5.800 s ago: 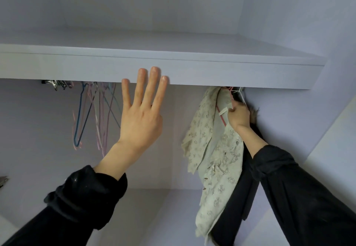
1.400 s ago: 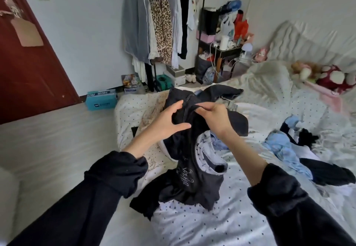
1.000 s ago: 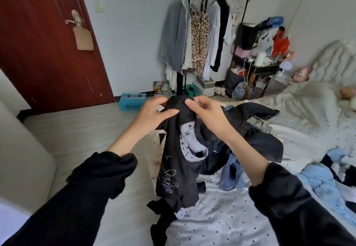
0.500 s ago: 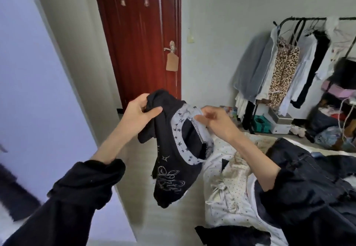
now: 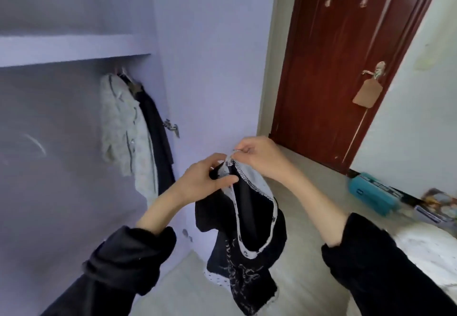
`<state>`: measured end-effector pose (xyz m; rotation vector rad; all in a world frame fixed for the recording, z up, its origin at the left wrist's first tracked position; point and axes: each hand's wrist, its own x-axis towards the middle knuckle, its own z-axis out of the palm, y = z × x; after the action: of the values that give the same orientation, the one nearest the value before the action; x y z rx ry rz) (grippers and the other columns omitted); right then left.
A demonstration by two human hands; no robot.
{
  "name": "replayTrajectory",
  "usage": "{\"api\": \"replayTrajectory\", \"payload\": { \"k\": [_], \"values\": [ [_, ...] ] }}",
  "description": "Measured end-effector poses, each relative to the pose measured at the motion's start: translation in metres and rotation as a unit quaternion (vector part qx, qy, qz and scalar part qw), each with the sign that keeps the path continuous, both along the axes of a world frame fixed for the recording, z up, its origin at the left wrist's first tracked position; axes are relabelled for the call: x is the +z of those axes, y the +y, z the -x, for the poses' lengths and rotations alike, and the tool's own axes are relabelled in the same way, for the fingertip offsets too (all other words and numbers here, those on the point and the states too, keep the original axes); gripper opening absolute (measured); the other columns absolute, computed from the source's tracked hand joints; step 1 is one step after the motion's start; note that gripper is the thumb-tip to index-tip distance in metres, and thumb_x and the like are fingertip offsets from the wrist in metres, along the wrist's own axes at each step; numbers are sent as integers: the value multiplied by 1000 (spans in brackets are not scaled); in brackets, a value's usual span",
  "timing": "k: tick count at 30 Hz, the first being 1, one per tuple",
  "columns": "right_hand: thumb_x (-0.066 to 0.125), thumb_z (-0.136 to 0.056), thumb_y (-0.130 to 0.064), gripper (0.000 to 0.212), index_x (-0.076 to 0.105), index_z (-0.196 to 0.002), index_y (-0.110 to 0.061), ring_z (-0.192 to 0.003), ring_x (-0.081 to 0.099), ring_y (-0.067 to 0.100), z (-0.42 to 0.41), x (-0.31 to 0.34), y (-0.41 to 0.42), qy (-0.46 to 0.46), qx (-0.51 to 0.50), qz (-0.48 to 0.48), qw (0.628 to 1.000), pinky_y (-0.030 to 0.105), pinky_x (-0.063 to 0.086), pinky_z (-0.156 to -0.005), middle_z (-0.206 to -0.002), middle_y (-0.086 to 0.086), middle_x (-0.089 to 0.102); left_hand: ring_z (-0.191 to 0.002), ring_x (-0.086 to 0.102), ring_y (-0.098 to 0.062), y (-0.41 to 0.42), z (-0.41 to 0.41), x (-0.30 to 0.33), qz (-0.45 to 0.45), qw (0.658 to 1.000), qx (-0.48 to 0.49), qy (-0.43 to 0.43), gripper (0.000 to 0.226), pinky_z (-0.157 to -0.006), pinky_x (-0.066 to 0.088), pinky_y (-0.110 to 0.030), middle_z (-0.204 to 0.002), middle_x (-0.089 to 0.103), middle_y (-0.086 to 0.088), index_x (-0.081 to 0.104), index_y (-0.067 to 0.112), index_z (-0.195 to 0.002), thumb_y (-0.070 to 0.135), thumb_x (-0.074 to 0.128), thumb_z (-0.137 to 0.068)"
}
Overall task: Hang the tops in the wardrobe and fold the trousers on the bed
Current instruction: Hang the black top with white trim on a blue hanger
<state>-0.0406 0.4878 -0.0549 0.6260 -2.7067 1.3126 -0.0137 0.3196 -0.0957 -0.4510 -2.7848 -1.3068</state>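
Both hands hold a black top (image 5: pixel 247 229) at centre frame, in front of the open wardrobe (image 5: pixel 74 142); the top hangs free below the hands, above the floor (image 5: pixel 309 216) at lower centre. The left hand (image 5: pixel 202 179) grips the top near its neckline, thumb laid across the front of the cloth and fingers curled behind; the right hand (image 5: pixel 262 157) pinches the pale neckline trim (image 5: pixel 257 187) at its highest point, fingertips pressed together on the edge. The trim carries small dark stars and dark stitching; pale lettering shows on the lower front, unreadable.

In the wardrobe, at left of frame, a pale printed top (image 5: pixel 126 137) and a dark garment (image 5: pixel 155 135) hang side by side, touching, under the shelf (image 5: pixel 69 48); their hangers are mostly hidden. A metal hinge (image 5: pixel 171 127) sits on the wardrobe's side panel, just right of the dark garment.

At upper right stands a red-brown door (image 5: pixel 333 68); a tan tag (image 5: pixel 367 93) hangs from its handle (image 5: pixel 376 69). At right edge a teal box (image 5: pixel 371 192) lies on the floor by the wall; a corner of white bedding (image 5: pixel 425 254) shows at lower right. Both sleeves are black, pushed up the forearms.
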Motion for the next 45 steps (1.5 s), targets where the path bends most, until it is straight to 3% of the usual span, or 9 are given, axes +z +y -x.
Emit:
{"api": "replayTrajectory", "payload": {
  "k": [5,9,12,21,26,32,36,41,45],
  "values": [
    [67,-84,-18,8,67,-76,-22,-73,57,2,20,-24,-67,-3,85,5,996,8,40,-65,-75,-11,64,-78,60,-17,-65,-19,-2,85,984,138,71,11,-90,44,-38,-81,67,3,65,26,-95,34,59,-90],
    [63,-89,-19,7,67,-85,-14,-68,49,9,44,-53,-109,34,138,-59,988,11,33,-59,-73,-9,51,-75,57,6,-119,-29,9,71,973,196,95,11,-76,38,-6,-79,66,18,67,31,-80,28,62,-89],
    [60,-90,-17,9,65,-95,-13,-73,52,16,63,-70,-148,90,160,-117,976,13,30,-58,-78,-9,51,-77,59,-1,-156,-29,20,74,965,230,100,16,-74,36,-3,-78,67,15,64,34,-75,27,63,-89],
    [48,-90,-14,29,64,-114,-19,-105,53,24,146,-76,-261,191,107,-224,950,37,40,-92,-108,4,55,-88,62,-19,-306,-3,20,105,923,364,66,6,-80,42,-26,-86,68,1,64,24,-86,26,61,-90],
    [51,-89,-13,23,67,-105,-17,-102,54,24,176,-63,-341,221,125,-195,947,36,35,-86,-108,2,56,-92,61,-22,-381,14,-2,317,847,424,49,13,-91,30,-33,-88,69,3,64,26,-97,32,56,-90],
    [54,-85,-3,23,70,-99,-10,-86,61,32,198,-65,-403,273,151,-154,938,40,42,-85,-94,8,64,-94,59,-27,-448,12,-24,357,788,495,87,13,-84,29,-36,-91,68,-3,70,14,-95,16,63,-85],
    [64,-75,1,16,72,-85,-9,-66,62,31,202,-71,-443,300,174,-116,931,38,44,-73,-79,7,65,-90,56,-33,-471,10,-31,298,763,572,38,19,-78,40,-37,-99,58,-10,69,13,-104,14,58,-89],
    [55,-85,-18,18,70,-95,-21,-82,61,21,216,-82,-496,150,256,-145,944,26,41,-67,-83,-8,63,-81,59,-30,-490,-2,-43,119,723,680,-33,15,-70,50,-38,-92,65,-14,65,7,-94,18,56,-91],
    [54,-90,-22,23,66,-109,-20,-103,61,18,221,-95,-541,26,341,-191,920,30,47,-88,-108,-2,68,-73,54,-17,-497,0,-40,44,723,689,-14,18,-63,36,-23,-82,69,-11,69,4,-84,18,60,-90]
  ]
}}
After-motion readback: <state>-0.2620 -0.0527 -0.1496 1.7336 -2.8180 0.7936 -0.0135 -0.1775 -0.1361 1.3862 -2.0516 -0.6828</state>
